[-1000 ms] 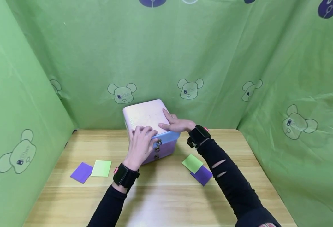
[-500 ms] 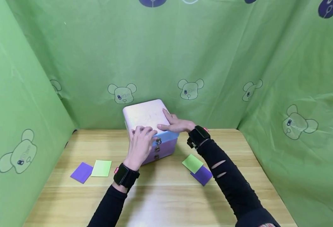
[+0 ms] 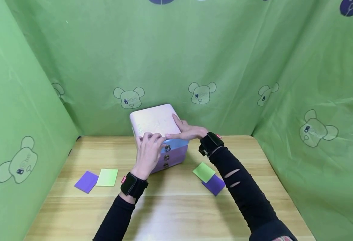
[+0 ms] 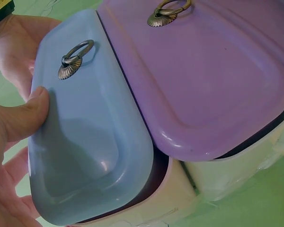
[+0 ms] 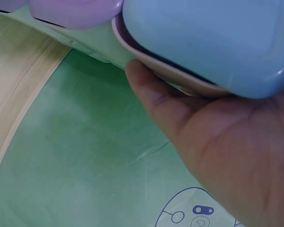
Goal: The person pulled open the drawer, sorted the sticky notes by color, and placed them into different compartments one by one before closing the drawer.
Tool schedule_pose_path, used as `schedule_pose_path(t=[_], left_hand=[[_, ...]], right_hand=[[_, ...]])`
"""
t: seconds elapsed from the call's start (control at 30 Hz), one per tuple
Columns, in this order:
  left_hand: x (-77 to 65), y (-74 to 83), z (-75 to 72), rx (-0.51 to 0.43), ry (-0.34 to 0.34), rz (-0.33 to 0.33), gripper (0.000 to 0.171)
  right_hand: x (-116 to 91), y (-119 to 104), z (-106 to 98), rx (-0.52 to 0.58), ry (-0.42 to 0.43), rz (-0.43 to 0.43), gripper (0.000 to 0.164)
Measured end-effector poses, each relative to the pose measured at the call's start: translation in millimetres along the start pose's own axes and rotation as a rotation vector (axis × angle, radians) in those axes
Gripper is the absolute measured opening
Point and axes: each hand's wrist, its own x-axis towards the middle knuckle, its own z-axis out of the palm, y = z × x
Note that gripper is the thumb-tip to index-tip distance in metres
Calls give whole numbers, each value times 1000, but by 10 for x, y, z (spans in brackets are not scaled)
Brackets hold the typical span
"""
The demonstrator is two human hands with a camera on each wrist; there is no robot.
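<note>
A small drawer cabinet [image 3: 155,120] with a pale pink top stands near the back of the table, turned at an angle. Its blue top drawer [image 4: 90,123] juts a little, with a dark gap along its side. Below it are purple drawers [image 4: 199,80], each with a metal ring pull [image 4: 75,59]. My left hand [image 3: 147,152] grips the front top edge, fingers bent over the top and thumb on the blue front. With my right hand [image 3: 189,131] I hold the right top edge, thumb on top and a finger along the side [image 5: 165,109].
Two square paper notes, purple [image 3: 86,182] and light green [image 3: 107,177], lie left on the wooden table [image 3: 176,214]. At the right, a green note [image 3: 204,172] overlaps a purple note [image 3: 214,185]. Green cloth [image 3: 164,60] hangs behind and at both sides.
The blue top drawer has slid slightly inward. My right thumb has shifted a little left, closer to the left fingers. The left hand has barely moved, and the notes lie as before.
</note>
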Motion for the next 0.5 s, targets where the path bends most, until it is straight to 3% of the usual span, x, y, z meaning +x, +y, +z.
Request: schedule_pose_path(t=[0.27, 0.5], left_hand=[[5, -6, 4, 11, 30, 5, 23], [9, -17, 33, 2, 32, -3, 23]], right_hand=[[-19, 1, -20, -27, -6, -32, 134], [-8, 34, 10, -1, 28, -53, 135]])
